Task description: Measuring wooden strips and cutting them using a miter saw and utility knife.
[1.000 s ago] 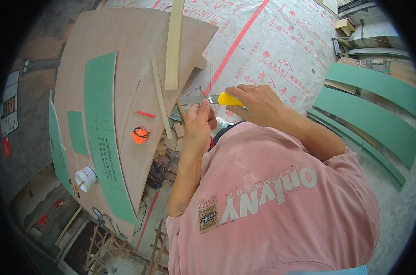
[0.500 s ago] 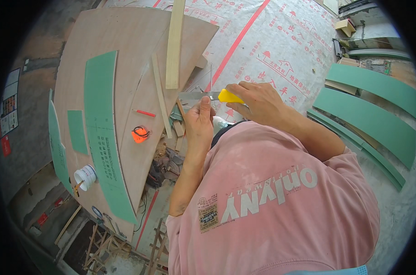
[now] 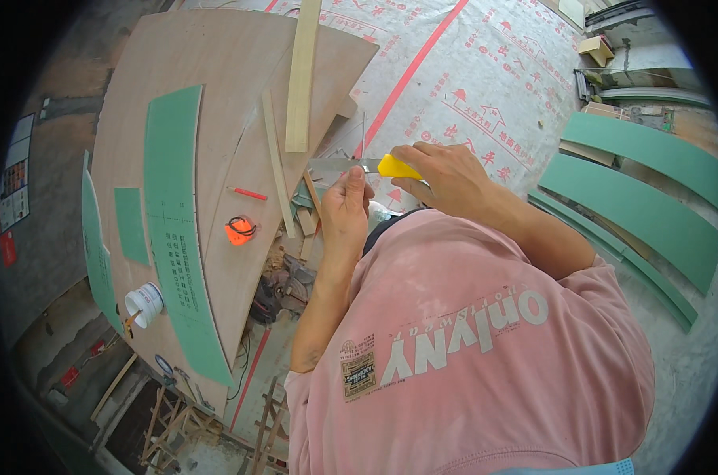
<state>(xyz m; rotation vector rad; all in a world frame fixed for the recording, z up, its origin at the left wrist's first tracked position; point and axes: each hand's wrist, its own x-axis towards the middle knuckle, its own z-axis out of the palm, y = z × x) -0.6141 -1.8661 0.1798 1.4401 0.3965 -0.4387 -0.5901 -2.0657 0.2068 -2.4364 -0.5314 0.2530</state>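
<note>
In front of my body, both hands are on a tool with a yellow handle (image 3: pixel 398 167) and a long, flat grey metal blade (image 3: pixel 331 165); its exact kind I cannot make out. My right hand (image 3: pixel 446 176) wraps the handle from above. With thumb and curled fingers, my left hand (image 3: pixel 348 199) pinches the blade close to the handle. The blade points left, past the end of a pale wooden batten (image 3: pixel 302 87) lying on a big plywood sheet (image 3: pixel 224 63). My left hand's inner fingers are hidden.
On the plywood lie a long green board (image 3: pixel 175 158), a smaller green piece (image 3: pixel 132 226), a red pencil (image 3: pixel 248 193), an orange tape measure (image 3: pixel 239 230), a thin strip (image 3: pixel 277 166) and a white tub (image 3: pixel 144 303). Green panels (image 3: pixel 636 194) rest on the floor at right.
Both hands keep the same grip on the tool, nearly still. The view has shifted very slightly; nothing was picked up or let go.
</note>
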